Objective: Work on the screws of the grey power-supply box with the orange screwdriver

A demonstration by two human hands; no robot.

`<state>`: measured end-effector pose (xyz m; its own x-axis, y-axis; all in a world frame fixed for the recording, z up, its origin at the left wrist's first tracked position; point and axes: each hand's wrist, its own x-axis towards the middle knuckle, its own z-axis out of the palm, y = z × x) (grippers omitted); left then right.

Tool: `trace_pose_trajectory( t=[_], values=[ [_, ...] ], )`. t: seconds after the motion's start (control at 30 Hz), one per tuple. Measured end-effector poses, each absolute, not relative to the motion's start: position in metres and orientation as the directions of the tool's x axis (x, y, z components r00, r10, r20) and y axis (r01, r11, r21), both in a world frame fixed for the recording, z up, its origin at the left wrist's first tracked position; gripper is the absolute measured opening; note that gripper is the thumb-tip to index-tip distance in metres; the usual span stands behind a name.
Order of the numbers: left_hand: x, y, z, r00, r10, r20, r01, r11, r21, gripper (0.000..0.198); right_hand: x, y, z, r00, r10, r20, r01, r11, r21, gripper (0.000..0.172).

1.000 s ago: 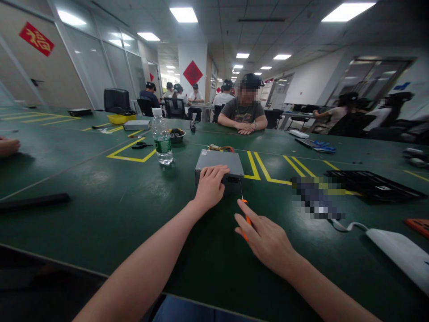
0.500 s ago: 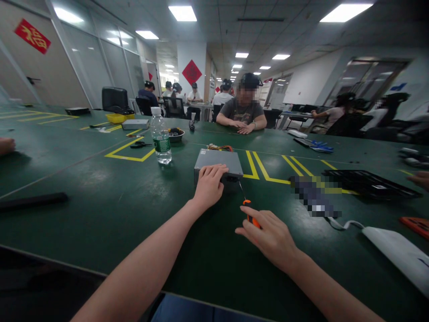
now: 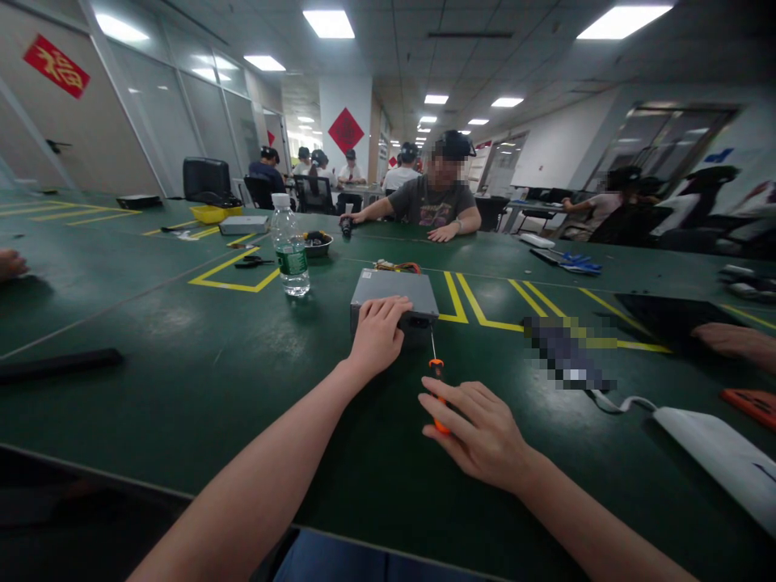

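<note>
A grey metal computer power supply unit (image 3: 397, 291) lies on the green table, with coloured cables (image 3: 405, 267) at its back. Draped over its front edge, my left hand (image 3: 381, 331) grips it, fingers on the top and thumb against the front face. My right hand (image 3: 478, 428) holds an orange and black screwdriver (image 3: 436, 370) between thumb and fingers. The screwdriver's shaft points away from me, its tip at the lower right corner of the front face. Whether the tip sits in a screw is too small to tell.
A water bottle (image 3: 292, 250) stands left of the unit, near a bowl (image 3: 318, 245) and a black tool (image 3: 253, 261). To the right lie a pixelated dark object (image 3: 563, 352) and a white power bank-like case (image 3: 721, 453). Another person's hand (image 3: 736, 339) touches a dark panel (image 3: 667, 315).
My right hand's fingers have shifted and the screwdriver's handle has swung left, more upright. My left hand stays put. At the right a person has moved the black panel; the person opposite reaches for a dark object.
</note>
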<state>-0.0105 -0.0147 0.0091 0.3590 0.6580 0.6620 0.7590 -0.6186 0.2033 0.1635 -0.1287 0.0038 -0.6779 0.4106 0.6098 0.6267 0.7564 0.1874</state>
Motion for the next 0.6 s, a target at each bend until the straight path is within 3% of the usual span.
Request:
trace_pose_trajectory(
  t=[0.2,0.4,0.6],
  values=[
    [-0.0101,-0.0139,0.0083,0.355,0.656,0.666,0.754,-0.622,0.212,0.041,0.1657,-0.1291,-0.0026,-0.574,0.461,0.677,0.668,0.741,0.061,0.027],
    [-0.0101,-0.0134,0.0079,0.346,0.65,0.677,0.749,-0.626,0.218,0.04,0.1664,-0.1309,-0.0037,-0.606,0.523,0.6,0.652,0.759,-0.003,0.032],
    [-0.0104,-0.0129,0.0076,0.347,0.65,0.676,0.747,-0.628,0.22,0.041,0.1614,-0.1268,-0.0003,-0.661,0.452,0.6,0.647,0.748,0.149,0.033]
  ],
)
